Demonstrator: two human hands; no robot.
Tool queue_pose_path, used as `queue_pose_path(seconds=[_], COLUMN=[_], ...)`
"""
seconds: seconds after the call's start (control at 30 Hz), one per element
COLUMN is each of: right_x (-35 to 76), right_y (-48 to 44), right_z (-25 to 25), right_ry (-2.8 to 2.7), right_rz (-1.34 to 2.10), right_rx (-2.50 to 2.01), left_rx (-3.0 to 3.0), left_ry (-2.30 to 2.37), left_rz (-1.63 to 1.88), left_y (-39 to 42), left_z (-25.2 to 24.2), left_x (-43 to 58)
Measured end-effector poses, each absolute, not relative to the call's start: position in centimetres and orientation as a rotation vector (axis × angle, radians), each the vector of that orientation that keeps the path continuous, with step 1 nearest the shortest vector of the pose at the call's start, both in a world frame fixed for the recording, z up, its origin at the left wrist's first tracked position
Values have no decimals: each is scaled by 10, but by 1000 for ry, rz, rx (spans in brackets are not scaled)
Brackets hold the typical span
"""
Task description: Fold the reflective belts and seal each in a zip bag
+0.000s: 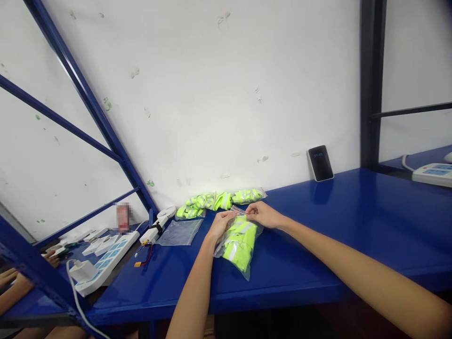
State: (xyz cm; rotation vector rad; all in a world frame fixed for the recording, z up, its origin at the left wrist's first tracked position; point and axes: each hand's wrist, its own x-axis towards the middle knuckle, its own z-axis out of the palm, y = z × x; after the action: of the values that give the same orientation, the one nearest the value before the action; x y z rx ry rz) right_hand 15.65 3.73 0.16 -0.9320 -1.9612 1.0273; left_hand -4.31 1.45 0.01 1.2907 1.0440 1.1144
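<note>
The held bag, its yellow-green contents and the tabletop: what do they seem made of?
Bag: likely thin plastic, clear, shiny and wrinkled. Contents: probably fabric, given soft folds, with silvery strips. Tabletop: glossy blue, showing reflections; painted metal or laminate, unclear which.

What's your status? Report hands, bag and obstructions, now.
Left hand and right hand both gripping clear bag near its top. Neon-yellow fabric with silvery strips inside. Filled bags just behind; nothing visibly blocking the hands.

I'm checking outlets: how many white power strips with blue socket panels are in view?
2: one power strip at the left, with a white adapter at its near end; another at the right edge, partly cut off. More may be hidden.
</note>
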Motion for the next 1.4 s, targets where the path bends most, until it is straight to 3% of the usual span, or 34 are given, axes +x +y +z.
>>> queue_pose_path(seconds=[0.3, 0.63, 0.93, 1.4], right_x=[149, 153, 157, 152], right_y=[27, 38, 41, 25], right_z=[2, -8, 0, 7], right_ry=[-1991, -2034, -2077, -2101], right_rz=[797, 808, 897, 616], right_rx=[-986, -844, -869, -851], left_rx=[1440, 1410, 1726, 1723], left_ry=[1002, 1078, 1015, 989], left_rz=[1142, 1380, 1341, 1265], left_y=[14, 23, 15, 18], left_z=[-1, -9, -7, -7], left_x=[-40, -36, -29, -30])
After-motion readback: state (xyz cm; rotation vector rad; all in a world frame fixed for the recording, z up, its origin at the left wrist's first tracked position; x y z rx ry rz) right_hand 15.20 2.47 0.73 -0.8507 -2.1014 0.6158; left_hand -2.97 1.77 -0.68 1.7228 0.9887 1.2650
